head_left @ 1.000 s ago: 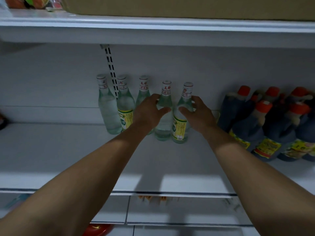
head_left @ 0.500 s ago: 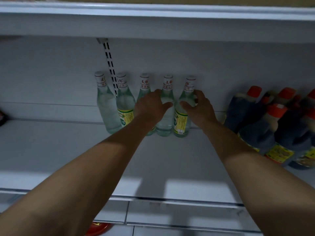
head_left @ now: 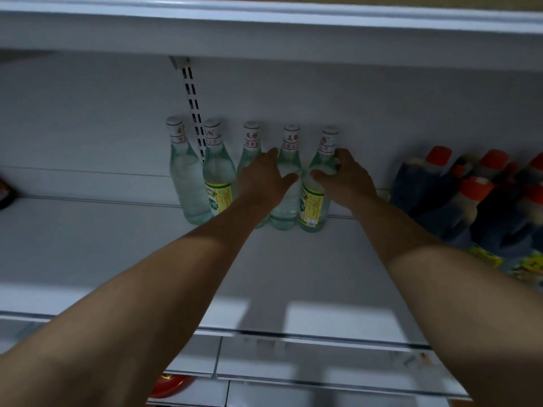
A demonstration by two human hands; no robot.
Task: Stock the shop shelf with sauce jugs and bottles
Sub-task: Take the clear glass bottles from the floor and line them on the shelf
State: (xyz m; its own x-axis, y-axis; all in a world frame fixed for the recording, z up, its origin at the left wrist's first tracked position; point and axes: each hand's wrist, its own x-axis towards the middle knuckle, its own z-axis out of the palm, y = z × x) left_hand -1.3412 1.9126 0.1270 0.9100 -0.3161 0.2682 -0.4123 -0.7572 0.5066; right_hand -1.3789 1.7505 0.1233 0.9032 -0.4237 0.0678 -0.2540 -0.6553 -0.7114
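Fig.: my left hand curls round the 4th bottle and my right hand round the 5th bottle. Both stand at the shelf back edge, caps up, long axes vertical. Risk, I judge: a sideways nudge topples the close-packed neighbour bottles.

A slotted metal rail is seen far back, left of centre; a red item is glimpsed below, near left.
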